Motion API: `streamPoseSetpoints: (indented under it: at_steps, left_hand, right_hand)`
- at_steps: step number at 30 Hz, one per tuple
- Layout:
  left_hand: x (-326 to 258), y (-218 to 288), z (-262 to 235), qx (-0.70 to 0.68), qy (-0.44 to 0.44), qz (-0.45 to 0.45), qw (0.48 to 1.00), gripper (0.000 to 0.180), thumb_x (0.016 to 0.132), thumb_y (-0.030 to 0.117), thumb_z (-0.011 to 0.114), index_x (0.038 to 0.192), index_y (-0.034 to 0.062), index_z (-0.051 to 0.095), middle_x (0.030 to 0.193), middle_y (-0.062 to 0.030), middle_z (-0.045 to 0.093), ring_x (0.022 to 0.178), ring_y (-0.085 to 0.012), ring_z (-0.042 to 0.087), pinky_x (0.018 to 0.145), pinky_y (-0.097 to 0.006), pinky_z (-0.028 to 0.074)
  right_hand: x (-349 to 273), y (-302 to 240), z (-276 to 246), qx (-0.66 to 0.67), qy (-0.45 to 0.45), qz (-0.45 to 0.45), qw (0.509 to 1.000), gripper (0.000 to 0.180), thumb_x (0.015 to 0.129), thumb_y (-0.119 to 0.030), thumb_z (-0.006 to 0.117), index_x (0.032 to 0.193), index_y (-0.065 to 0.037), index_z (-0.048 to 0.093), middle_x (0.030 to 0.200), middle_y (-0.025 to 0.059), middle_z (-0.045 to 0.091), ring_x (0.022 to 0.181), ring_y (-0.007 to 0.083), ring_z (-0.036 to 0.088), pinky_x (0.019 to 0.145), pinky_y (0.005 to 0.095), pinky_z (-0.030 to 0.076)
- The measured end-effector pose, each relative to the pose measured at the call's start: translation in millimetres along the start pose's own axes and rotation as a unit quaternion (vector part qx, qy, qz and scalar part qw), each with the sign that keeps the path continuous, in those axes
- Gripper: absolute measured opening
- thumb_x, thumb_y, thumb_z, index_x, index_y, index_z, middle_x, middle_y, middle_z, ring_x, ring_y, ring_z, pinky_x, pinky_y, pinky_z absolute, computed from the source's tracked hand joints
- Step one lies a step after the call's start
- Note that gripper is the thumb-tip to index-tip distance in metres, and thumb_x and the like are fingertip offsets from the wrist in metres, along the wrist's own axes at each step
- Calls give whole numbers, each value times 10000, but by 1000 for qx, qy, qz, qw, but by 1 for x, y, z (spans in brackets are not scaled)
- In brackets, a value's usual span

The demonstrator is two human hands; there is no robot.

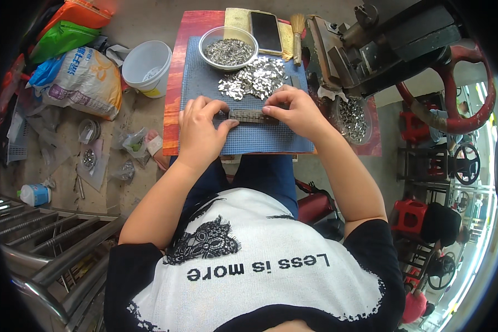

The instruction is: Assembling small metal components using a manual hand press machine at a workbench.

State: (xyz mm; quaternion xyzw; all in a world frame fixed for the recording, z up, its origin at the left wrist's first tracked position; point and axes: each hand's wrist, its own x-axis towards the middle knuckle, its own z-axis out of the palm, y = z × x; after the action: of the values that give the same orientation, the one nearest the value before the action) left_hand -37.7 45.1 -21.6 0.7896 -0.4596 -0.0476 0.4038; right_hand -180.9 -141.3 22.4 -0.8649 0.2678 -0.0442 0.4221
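A narrow dark metal bar with a row of slots (248,117) lies crosswise on a blue ribbed mat (205,143). My left hand (203,122) is closed on its left end, thumb at the near edge and index finger at the far side. At the other end my right hand (294,109) has thumb and forefinger drawn together over the bar; whatever sits between those fingertips is too small to make out. Just beyond the bar spreads a pile of small shiny metal pieces (254,79). Behind the pile, a clear round bowl (203,34) holds many more small metal parts.
A phone (265,32) rests on a yellow cloth (235,16), beside a small brush (297,36). To the right stands a hand press (393,50) with a red wheel (473,119), above a tub of metal pieces (353,123). A white bucket (146,58) and sacks (88,83) stand left.
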Motion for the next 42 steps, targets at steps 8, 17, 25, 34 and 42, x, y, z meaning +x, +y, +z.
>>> streamPoseSetpoints:
  at_steps: [8,17,25,34,42]
  left_hand:
    - [0,0,0,-9,-4,-2,1000,244,745,223,806,931,101,706,946,-57,600,1010,-262,547,889,-396,385]
    - [0,0,0,-4,1,2,1000,246,745,226,806,933,104,705,945,-52,599,1006,-259,546,883,-395,387]
    - [-1,0,-1,-3,2,3,1000,248,746,226,809,928,98,700,960,-51,608,1011,-260,547,894,-398,389]
    - [-1,-1,1,-12,15,2,1000,355,729,211,823,1003,78,642,968,-60,613,980,-268,560,881,-398,399]
    - [-2,0,-1,-8,17,3,1000,322,736,211,816,982,78,658,965,-66,608,989,-273,554,878,-402,399]
  right_hand:
    - [7,-4,-3,-44,-41,-5,998,144,790,-137,797,886,-33,773,867,65,633,881,202,610,802,318,488]
    - [4,3,-12,-35,-43,15,998,167,800,-120,788,929,-17,765,915,53,627,876,172,598,796,295,473]
    - [8,-10,-5,-12,-17,14,1000,167,835,-145,761,930,-13,727,950,54,615,913,165,588,828,290,464]
    - [40,-33,31,-72,-74,-95,990,158,795,-168,783,891,-43,771,937,103,643,895,222,617,814,331,493]
    - [43,-34,28,-19,-55,-87,995,215,782,-205,758,919,-39,768,911,156,681,887,280,661,807,367,521]
